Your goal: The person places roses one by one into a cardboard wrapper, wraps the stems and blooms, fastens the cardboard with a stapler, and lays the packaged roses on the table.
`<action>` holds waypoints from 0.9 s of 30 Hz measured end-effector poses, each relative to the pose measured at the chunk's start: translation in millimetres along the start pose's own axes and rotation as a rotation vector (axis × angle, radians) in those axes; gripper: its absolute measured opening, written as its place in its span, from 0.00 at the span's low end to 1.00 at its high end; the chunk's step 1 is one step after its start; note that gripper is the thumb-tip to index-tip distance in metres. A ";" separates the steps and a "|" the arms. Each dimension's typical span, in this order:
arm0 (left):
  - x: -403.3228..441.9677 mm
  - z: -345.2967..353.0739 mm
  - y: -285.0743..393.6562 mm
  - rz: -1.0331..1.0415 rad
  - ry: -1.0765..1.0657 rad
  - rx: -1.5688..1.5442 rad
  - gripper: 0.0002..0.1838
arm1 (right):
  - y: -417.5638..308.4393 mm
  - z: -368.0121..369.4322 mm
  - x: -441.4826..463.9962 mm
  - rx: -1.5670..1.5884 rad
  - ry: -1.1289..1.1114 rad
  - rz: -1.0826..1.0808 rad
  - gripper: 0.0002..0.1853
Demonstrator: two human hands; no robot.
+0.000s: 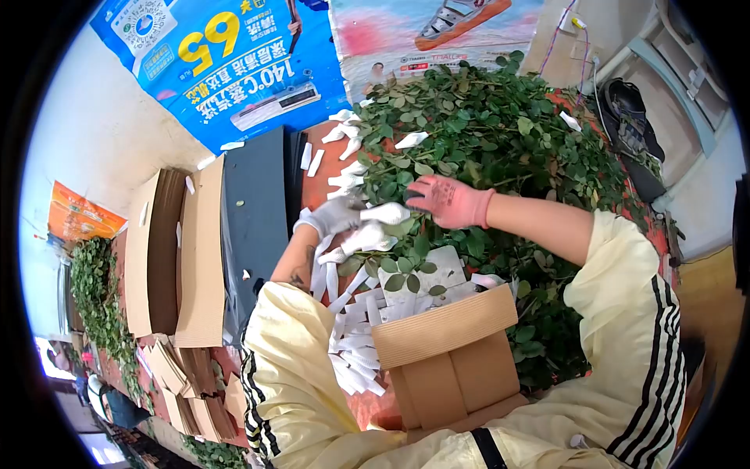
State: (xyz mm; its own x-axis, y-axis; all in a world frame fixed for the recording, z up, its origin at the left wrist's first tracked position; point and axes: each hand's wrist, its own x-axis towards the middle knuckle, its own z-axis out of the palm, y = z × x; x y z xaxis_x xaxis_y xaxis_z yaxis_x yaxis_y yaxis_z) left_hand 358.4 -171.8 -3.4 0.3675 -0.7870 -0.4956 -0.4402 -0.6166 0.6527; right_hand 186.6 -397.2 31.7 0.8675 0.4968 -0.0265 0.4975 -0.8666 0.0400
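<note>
My left hand, in a grey-white glove, is blurred and sits beside a white sleeve-like bud wrap at its fingertips. My right hand, in a pink glove with dark fingertips, is bent close to the right end of that wrap, over green leafy stems. Whether its fingers hold anything is hidden. More white wrapped buds lie just below my left hand. Loose white sleeves are heaped nearer to me. A folded brown cardboard piece stands in front of my body.
Tall cardboard sheets and a dark panel stand at the left. Small cardboard pieces are stacked below them. A black bag hangs at the right. Posters cover the wall behind. Another person is at the far left.
</note>
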 end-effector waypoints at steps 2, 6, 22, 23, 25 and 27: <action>6.0 20.8 -17.5 0.099 0.135 0.302 0.24 | -4.1 14.7 10.1 0.013 -0.139 0.039 0.29; -21.0 39.3 7.2 0.134 0.537 0.474 0.23 | -7.8 3.4 15.5 0.073 -0.196 0.078 0.28; -1.0 -29.6 12.8 0.437 0.388 -0.378 0.24 | 2.3 -20.5 -28.0 0.139 -0.003 0.207 0.31; 20.9 -22.8 1.5 0.444 0.697 -0.374 0.28 | 4.4 -22.4 -37.4 0.017 0.141 0.112 0.31; 27.7 -14.7 -12.1 0.194 0.797 0.532 0.31 | -5.8 -73.1 -49.5 0.063 -0.087 0.216 0.32; 23.9 -1.6 0.0 0.051 0.597 0.605 0.30 | -3.2 -96.2 -75.5 0.071 -0.045 0.204 0.33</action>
State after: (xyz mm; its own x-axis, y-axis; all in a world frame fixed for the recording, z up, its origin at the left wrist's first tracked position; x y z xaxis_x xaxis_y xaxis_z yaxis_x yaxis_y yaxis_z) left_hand 368.5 -190.6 -14.3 0.6311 -0.7753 0.0228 -0.7675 -0.6200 0.1628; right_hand 119.8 -427.3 129.6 0.9483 0.3097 -0.0701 0.3090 -0.9508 -0.0209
